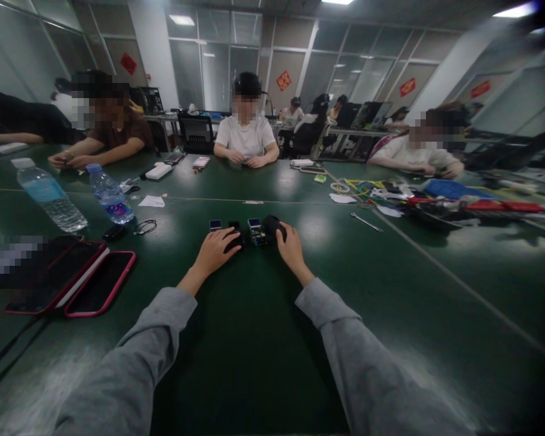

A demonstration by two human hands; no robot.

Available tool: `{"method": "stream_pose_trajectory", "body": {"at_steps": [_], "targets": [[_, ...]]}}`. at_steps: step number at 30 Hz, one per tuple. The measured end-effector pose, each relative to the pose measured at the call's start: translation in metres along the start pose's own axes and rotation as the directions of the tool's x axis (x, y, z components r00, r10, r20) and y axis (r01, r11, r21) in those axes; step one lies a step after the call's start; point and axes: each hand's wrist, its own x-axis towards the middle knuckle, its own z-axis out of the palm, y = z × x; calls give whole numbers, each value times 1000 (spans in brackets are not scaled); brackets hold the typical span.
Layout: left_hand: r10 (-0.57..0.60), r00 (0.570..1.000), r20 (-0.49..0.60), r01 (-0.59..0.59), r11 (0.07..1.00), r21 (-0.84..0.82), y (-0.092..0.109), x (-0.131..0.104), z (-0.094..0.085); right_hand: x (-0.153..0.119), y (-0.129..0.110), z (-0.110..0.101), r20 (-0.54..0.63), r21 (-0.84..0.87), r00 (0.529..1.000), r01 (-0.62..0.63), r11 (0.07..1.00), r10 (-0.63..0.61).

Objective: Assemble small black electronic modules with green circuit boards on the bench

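My left hand (pixel 214 249) rests low over the table, its fingers curved over a small black object (pixel 234 227) that they partly cover. Just behind those fingers shows a little device with a dark-blue screen (pixel 215 225), its lower part hidden. My right hand (pixel 291 243) has its fingers around the side of a rounded black object (pixel 271 226), shaped like a computer mouse. Between the hands lies a small circuit board with a screen (pixel 256 232), touched by neither hand as far as I can see.
Two water bottles (pixel 113 197) and red-edged phones or tablets (pixel 102 284) are at left. A wrench (pixel 366 222) lies right of my hands, before a heap of cables and tools (pixel 413 197). A person in a white shirt (pixel 246 136) sits opposite; others sit around the green table (pixel 263 339).
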Motion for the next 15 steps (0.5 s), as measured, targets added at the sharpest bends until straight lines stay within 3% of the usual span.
{"method": "stream_pose_trajectory", "body": {"at_steps": [3,5,8,10,12,13,15], "targets": [[-65,992,-110,55,994,-92,-4,2,-2,8,9,4,-61,34,996,-61,998,63],[-195,954,-228,150,968,-203,-13,2,0,12,17,7,-92,21,989,-115,993,116],[-483,805,-345,308,836,-454,-38,3,7,17,25,10,-121,-11,975,-191,982,188],[-659,684,-313,355,675,-646,-56,4,14,17,26,11,-138,-13,970,-201,979,198],[-765,594,-248,361,529,-768,-70,4,20,16,25,11,-153,-35,979,-144,989,137],[-785,575,-230,359,495,-792,-74,4,22,15,24,12,-150,-58,985,-93,994,84],[-787,579,-214,357,481,-801,-78,5,24,14,21,11,-124,-109,992,9,994,-22]]}}
